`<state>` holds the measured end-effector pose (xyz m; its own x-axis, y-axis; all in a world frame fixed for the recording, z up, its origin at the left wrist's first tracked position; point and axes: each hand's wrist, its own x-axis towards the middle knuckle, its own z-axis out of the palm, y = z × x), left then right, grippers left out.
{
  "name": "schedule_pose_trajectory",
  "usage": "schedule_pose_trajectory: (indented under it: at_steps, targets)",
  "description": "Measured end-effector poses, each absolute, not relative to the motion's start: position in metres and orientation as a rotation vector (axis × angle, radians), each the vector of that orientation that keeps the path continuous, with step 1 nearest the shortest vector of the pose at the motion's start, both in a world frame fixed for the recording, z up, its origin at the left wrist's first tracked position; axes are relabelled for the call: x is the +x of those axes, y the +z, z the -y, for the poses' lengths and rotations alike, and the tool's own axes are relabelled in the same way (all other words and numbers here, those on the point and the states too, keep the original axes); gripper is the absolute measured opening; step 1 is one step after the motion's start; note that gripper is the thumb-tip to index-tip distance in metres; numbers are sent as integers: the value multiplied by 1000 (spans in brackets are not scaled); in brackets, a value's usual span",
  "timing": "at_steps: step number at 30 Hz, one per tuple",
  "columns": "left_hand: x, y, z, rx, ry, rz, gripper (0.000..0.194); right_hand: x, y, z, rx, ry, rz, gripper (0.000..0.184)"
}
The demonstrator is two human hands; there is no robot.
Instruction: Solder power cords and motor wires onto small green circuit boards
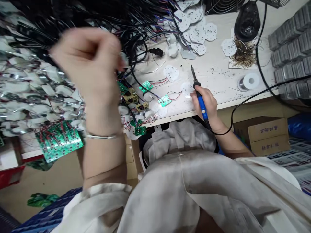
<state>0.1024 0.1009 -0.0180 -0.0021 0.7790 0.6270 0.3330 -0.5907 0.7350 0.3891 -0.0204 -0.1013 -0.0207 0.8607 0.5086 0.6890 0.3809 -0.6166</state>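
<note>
My right hand point(206, 105) rests at the front edge of the white workbench point(218, 77) and grips a blue-handled soldering iron point(199, 97), tip up and away from me. Just left of it lies a small green circuit board point(164, 100) with red and black wires. My left hand point(88, 61) is raised close to the camera, blurred, fingers curled into a loose fist near a tangle of black cables point(109, 19). Something pale shows at its fingertips; I cannot make out what. A thin bracelet point(102, 136) circles that wrist.
White round LED plates point(194, 29) lie scattered at the back. A solder spool point(250, 81) sits right, near a black iron stand point(247, 21) and wire clippings point(244, 55). A stack of green boards point(58, 139) is at left. Cardboard boxes point(264, 134) stand below the bench.
</note>
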Motion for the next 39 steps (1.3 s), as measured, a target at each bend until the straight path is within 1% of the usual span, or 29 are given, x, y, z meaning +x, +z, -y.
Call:
schedule_pose_trajectory:
  at_steps: [1, 3, 6, 8, 10, 13, 18, 21, 24, 29, 32, 36, 39]
  targets:
    - [119, -23, -96, 1883, 1568, -1184, 4, 389, -101, 20, -1362, 253, 1756, 33]
    - [152, -34, -81, 1860, 1447, -1303, 10, 389, -101, 21, -1381, 278, 1758, 33]
    - [191, -48, -51, 2008, 1177, -1394, 11, 390, -99, 21, -1370, 288, 1777, 35]
    - [207, -55, -33, 2128, 962, -1391, 9, 390, -98, 21, -1332, 296, 1774, 36]
    - [214, -60, -21, 2195, 846, -1408, 8, 390, -98, 22, -1295, 325, 1756, 38]
    - [211, -63, -21, 2226, 847, -1474, 8, 390, -98, 21, -1297, 354, 1732, 38]
    - [194, -58, -40, 2191, 1080, -1600, 8, 390, -97, 21, -1362, 396, 1754, 36]
    - [200, -61, -34, 2144, 966, -1605, 5, 390, -96, 21, -1367, 414, 1750, 36]
    - [215, -74, -20, 2114, 833, -1574, 10, 389, -95, 21, -1405, 441, 1754, 37]
    - [220, -90, -17, 2196, 810, -1528, 12, 389, -90, 22, -1425, 525, 1693, 39]
    - [213, -88, -24, 2241, 761, -1454, 12, 388, -88, 30, -1436, 571, 1530, 39]
    - [204, -85, -28, 2264, 721, -1373, 13, 391, -94, 41, -1405, 557, 1219, 31]
    - [201, -84, -29, 2265, 714, -1328, 14, 394, -100, 42, -1374, 512, 1144, 33]
